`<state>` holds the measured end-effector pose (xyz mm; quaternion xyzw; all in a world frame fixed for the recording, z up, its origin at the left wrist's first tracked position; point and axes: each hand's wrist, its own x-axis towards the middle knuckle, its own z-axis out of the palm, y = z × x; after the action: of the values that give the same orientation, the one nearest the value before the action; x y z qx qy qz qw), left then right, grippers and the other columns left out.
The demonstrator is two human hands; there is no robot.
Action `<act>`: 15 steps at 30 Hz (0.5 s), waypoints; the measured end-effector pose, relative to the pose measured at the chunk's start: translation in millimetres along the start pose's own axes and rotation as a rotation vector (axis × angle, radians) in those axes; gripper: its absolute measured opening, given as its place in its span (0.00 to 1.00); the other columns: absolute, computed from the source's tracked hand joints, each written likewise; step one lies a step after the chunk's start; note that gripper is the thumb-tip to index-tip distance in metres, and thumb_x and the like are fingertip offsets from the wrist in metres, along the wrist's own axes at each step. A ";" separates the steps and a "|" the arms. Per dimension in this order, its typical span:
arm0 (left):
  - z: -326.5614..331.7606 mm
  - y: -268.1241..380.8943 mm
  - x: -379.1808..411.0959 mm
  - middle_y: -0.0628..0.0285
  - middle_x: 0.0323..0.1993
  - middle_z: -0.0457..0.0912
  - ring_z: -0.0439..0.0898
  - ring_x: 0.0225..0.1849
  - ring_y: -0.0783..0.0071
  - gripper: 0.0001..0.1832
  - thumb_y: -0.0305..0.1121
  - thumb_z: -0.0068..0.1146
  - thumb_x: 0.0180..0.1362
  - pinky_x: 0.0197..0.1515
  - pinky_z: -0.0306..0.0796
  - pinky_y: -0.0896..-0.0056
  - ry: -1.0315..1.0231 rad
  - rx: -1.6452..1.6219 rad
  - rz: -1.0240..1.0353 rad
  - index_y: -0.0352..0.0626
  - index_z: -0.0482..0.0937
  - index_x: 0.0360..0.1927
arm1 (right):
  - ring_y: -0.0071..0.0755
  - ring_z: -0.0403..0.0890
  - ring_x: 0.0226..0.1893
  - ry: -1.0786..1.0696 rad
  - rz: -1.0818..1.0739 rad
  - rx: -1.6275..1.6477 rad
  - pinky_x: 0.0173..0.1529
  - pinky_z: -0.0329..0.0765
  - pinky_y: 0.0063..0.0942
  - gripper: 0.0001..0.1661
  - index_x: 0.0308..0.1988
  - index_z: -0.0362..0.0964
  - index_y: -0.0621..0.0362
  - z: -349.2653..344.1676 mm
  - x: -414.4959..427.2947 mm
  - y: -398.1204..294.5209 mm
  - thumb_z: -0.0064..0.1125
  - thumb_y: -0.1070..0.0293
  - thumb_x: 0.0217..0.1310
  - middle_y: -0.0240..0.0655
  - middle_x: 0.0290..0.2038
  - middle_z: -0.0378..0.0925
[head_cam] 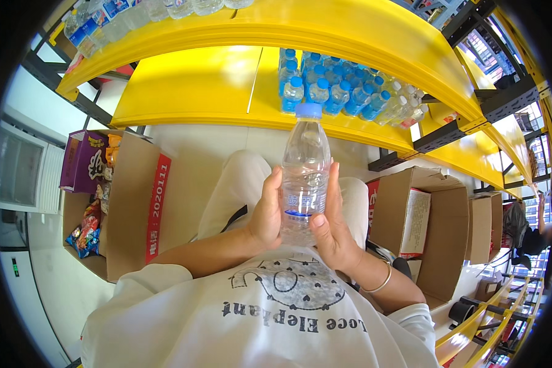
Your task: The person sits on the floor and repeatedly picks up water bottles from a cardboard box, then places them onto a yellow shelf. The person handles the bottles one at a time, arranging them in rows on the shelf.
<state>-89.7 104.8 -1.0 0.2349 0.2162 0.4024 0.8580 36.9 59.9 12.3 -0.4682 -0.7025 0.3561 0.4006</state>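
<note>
Upright in front of my chest is a clear plastic water bottle (306, 161) with a light blue cap. My left hand (266, 214) presses its palm side against the bottle's left side. On the other side my right hand (335, 225) grips it, the thumb across the lower front below the label print and the fingers along the right side. Both hands share the hold, and the bottle's base is close to my white printed shirt (257, 317). Beyond the cap, several blue-capped bottles (322, 90) stand in rows on a yellow metal shelf (188, 94).
More bottles (133, 16) line the upper yellow shelf (303, 27). An open cardboard box (131, 207) with snack packets (87, 225) and a purple carton (83, 161) is at my left. Another open cardboard box (444, 230) is at my right, beside black shelf uprights (506, 99).
</note>
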 end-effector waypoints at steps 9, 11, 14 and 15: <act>-7.0 9.4 -0.9 0.62 0.51 0.65 0.66 0.51 0.75 0.26 0.46 0.31 0.60 0.53 0.60 0.69 -0.107 0.112 -0.044 0.42 0.54 0.57 | 0.35 0.39 0.63 0.030 0.133 0.509 0.62 0.41 0.27 0.37 0.59 0.23 0.67 -16.3 12.0 7.0 0.31 0.64 0.61 0.46 0.62 0.33; -0.9 12.6 0.4 0.61 0.52 0.64 0.65 0.52 0.73 0.27 0.44 0.36 0.59 0.54 0.59 0.69 -0.107 0.326 -0.005 0.40 0.51 0.58 | 0.35 0.42 0.62 0.104 0.154 0.591 0.61 0.43 0.27 0.36 0.60 0.25 0.66 -13.9 11.3 13.3 0.32 0.64 0.60 0.45 0.62 0.37; 1.0 7.9 1.6 0.60 0.50 0.64 0.65 0.51 0.74 0.30 0.39 0.48 0.56 0.52 0.60 0.72 -0.028 0.468 0.119 0.39 0.51 0.57 | 0.33 0.47 0.60 0.126 0.298 0.732 0.60 0.46 0.27 0.35 0.60 0.32 0.63 -11.4 11.5 13.1 0.35 0.62 0.61 0.42 0.60 0.44; 0.4 7.5 1.5 0.60 0.50 0.64 0.65 0.50 0.75 0.30 0.39 0.48 0.55 0.52 0.60 0.73 -0.007 0.542 0.160 0.38 0.51 0.57 | 0.33 0.49 0.59 0.120 0.332 0.762 0.60 0.48 0.27 0.34 0.60 0.34 0.62 -9.3 12.4 9.4 0.36 0.61 0.61 0.41 0.59 0.47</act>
<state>-93.0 110.1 3.4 0.4736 0.2936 0.3954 0.7302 45.7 75.6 10.9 -0.4131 -0.4112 0.6224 0.5224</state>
